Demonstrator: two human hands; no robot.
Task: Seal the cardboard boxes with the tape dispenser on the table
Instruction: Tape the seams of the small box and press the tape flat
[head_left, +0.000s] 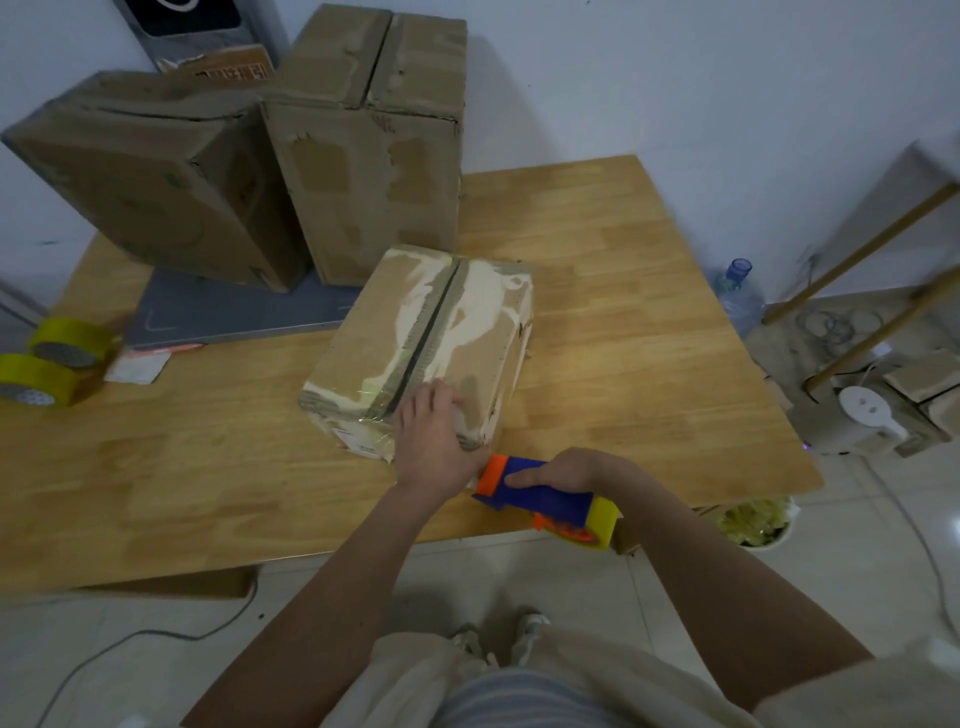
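Sealing the near end of a small cardboard box (421, 338). We held the box down on the wooden tabletop (623, 312) with our left hand (434, 441), its fingers (441, 397) spread flat over the near right corner of the top, straight and clasping nothing. Our right hand (566, 474) was wrapped around the blue handle of the tape dispenser (545, 501), whose orange head sat just beside the box's near lower corner, over the tabletop's front edge. A glossy strip of clear tape (376, 410) appeared to cross the near end of the open centre seam (423, 338). To do this step well, we judged that the flat hand should keep the flaps closed and the box from sliding while the dispenser was drawn straight along the seam under steady tension, the strip rubbed down behind it. Two taller boxes (363, 150) stood behind; spare yellowish tape rolls (52, 358) lay at the tabletop's left edge.
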